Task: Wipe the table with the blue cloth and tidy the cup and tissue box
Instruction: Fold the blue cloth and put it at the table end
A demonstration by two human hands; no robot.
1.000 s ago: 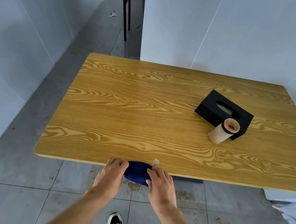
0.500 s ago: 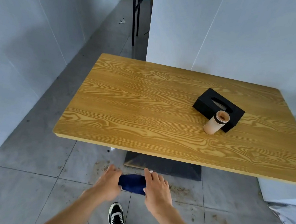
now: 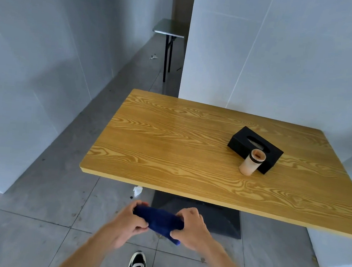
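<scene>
Blue cloth [image 3: 159,219]: bunched, being gripped by left hand [image 3: 127,221] and right hand [image 3: 192,228], hanging short of the table [image 3: 168,154]; cup [image 3: 251,162] touching tissue box [image 3: 256,149] on it.

A bare, unfinished room, more like a partitioned studio or test space than a home. Plain white panels [image 3: 287,58] wall it in from 9 to 3 o'clock. The floor [image 3: 29,237] is grey tile, stained and littered with scraps. One wood-grain table [image 3: 169,145] stands at 1 o'clock, and a small metal table [image 3: 169,31] sits down the corridor at 12.
</scene>
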